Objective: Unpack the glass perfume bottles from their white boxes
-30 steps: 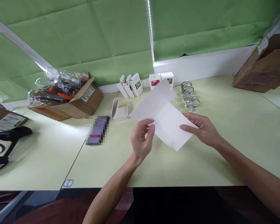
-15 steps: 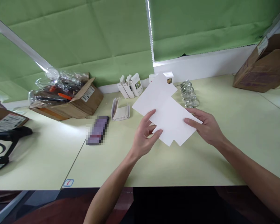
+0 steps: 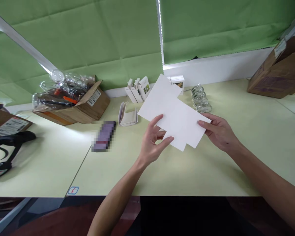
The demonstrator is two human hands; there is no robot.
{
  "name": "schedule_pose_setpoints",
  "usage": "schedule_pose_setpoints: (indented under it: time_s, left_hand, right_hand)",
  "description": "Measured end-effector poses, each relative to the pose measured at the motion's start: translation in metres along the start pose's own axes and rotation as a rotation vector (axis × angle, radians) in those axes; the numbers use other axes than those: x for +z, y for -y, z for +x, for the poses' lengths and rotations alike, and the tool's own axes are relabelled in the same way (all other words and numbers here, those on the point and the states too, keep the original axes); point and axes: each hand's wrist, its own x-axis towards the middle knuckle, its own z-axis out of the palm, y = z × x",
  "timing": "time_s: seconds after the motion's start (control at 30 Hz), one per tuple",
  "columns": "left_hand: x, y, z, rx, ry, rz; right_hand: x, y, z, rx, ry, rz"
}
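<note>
From my end of the link I have a white sheet (image 3: pixel 173 111), blank on the side facing me, held tilted in the air above the pale table (image 3: pixel 108 173), with a step cut into its upper right edge and a small notch in its lower one. My right hand (image 3: pixel 221 132) pinches its right corner, thumb on the near face, fingers behind. My left hand (image 3: pixel 151 144) meets the lower left edge with thumb and forefinger spread apart; I cannot tell whether it really grips there. Just beyond the sheet, a white box (image 3: pixel 179 82) with a picture on it is partly covered from my view. Left of that stand slim white cartons (image 3: pixel 137 91), and nearer me sits an opened white carton (image 3: pixel 128 119). Right of the sheet is a row of clear, shiny pieces (image 3: pixel 201 100). Farther left I see a pixelated purple object (image 3: pixel 104 136), then a cardboard box (image 3: pixel 94 106) full of plastic-wrapped things (image 3: pixel 56 100). A brown box (image 3: pixel 275 77) stands at far right.
</note>
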Motion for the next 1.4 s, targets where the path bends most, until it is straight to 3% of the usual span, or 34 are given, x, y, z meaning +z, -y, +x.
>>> schedule_pose_setpoints:
  time_s: [0.27, 0.37, 0.47, 0.57, 0.63, 0.73, 0.83, 1.0, 1.2, 1.4]
  left_hand:
    - [-0.006, -0.002, 0.003, 0.181, -0.217, 0.300]
    - [-0.030, -0.006, 0.014, 0.230, -0.377, 0.288]
    - [-0.067, -0.002, 0.028, 0.268, -0.545, 0.237]
    - [-0.102, 0.019, 0.041, 0.144, -0.502, 0.152]
    - [-0.115, 0.039, 0.048, 0.070, -0.443, 0.100]
    - [-0.119, 0.068, 0.052, -0.001, -0.399, 0.104]
    - [-0.117, 0.081, 0.051, 0.007, -0.377, 0.240]
    - [-0.131, 0.074, 0.047, -0.004, -0.492, 0.656]
    - [-0.161, 0.062, 0.040, -0.052, -0.671, 0.892]
    - [-0.173, 0.062, 0.035, -0.026, -0.612, 0.988]
  right_hand:
    - [0.004, 0.008, -0.008, -0.061, 0.119, -0.002]
    - [0.004, 0.010, -0.009, -0.079, 0.129, -0.036]
    - [0.003, 0.011, -0.009, -0.099, 0.093, -0.071]
    - [0.001, 0.010, -0.008, -0.109, 0.050, -0.088]
    - [0.000, 0.010, -0.007, -0.107, 0.033, -0.097]
    - [-0.001, 0.007, -0.006, -0.101, 0.044, -0.116]
    - [-0.002, 0.007, -0.007, -0.105, 0.060, -0.140]
    - [-0.001, 0.010, -0.010, -0.096, 0.036, -0.152]
    - [-0.004, 0.010, -0.009, -0.114, -0.001, -0.168]
    - [-0.003, 0.011, -0.010, -0.109, -0.019, -0.173]
